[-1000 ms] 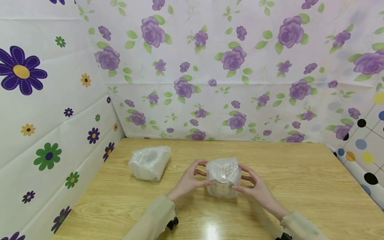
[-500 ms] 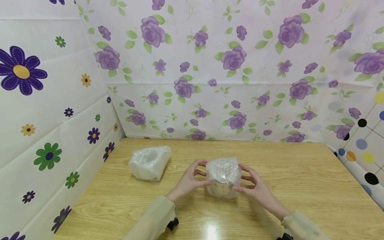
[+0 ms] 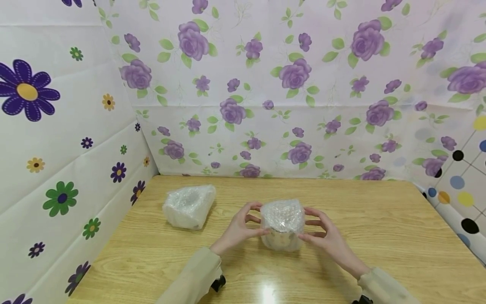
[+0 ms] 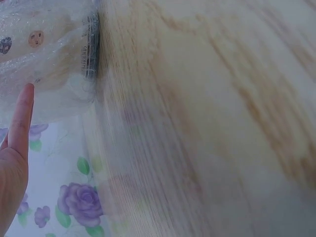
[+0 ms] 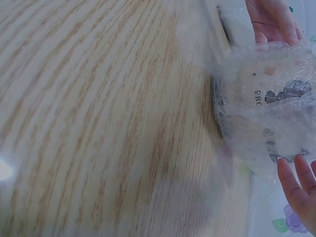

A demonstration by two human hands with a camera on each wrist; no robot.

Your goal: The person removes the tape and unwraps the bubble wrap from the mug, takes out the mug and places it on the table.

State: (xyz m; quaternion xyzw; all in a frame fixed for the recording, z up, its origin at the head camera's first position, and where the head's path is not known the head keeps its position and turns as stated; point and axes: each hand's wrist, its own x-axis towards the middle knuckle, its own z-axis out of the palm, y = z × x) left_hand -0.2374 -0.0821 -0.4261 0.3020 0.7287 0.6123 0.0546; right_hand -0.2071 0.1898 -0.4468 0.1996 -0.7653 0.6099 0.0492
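A bubble-wrapped round container [image 3: 282, 226] with small printed figures stands upright on the wooden table [image 3: 379, 228], right of the middle in the head view. Its dark lettered end shows through the wrap in the left wrist view. My left hand [image 3: 241, 226] holds its left side, thumb at the front and fingers behind. On the opposite side my right hand [image 3: 328, 237] has spread, relaxed fingers, with fingertips at the edge of the wrap. Both hands show in the right wrist view, with the printed pictures between them.
A second bubble-wrapped bundle [image 3: 190, 207] lies at the back left of the table. Flowered cloth [image 3: 265, 139] hangs behind the table, with another patterned sheet [image 3: 87, 169] along the left side and a dotted one [image 3: 457, 181] at the right.
My right hand has shifted slightly to the right, its thumb and fingers easing outward from the wrap. The left hand, the container and the other bundle stay where they were.
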